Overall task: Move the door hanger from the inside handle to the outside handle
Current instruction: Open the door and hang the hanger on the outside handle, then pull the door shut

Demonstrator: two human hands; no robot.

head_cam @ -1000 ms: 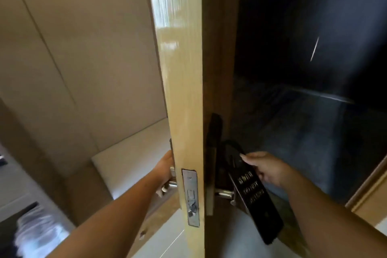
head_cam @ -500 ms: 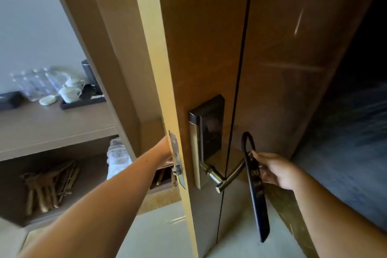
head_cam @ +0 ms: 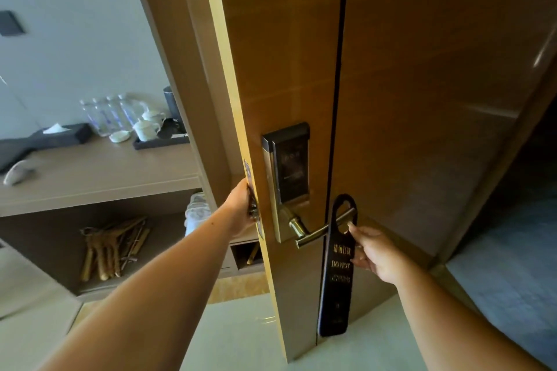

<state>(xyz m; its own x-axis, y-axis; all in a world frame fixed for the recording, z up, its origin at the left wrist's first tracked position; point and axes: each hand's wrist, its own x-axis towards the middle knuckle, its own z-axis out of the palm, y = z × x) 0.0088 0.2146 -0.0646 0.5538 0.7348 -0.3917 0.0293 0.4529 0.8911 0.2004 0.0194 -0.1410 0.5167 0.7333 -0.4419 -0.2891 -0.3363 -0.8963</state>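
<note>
A: Where is the long black door hanger with gold words (head_cam: 337, 268) seen?

B: It is hung on the shiny metal lever handle (head_cam: 324, 227) on the outside face of the brown wooden door (head_cam: 283, 54). The handle's tip is poked through the round hole at the hanger's top, and the hanger is hung straight down.

A: What is done by the right hand (head_cam: 376, 253)?

B: The hanger's edge, just under the hole, is pinched in its grip.

A: And the left hand (head_cam: 242, 208)?

B: It is reached round the door's pale edge. Its fingers are hidden there, so what is held in its grip cannot be told.

A: What else is seen?

B: White cups (head_cam: 146, 126) and clear bottles (head_cam: 105, 114) are set on the wooden tabletop (head_cam: 90, 172) inside the room.
</note>
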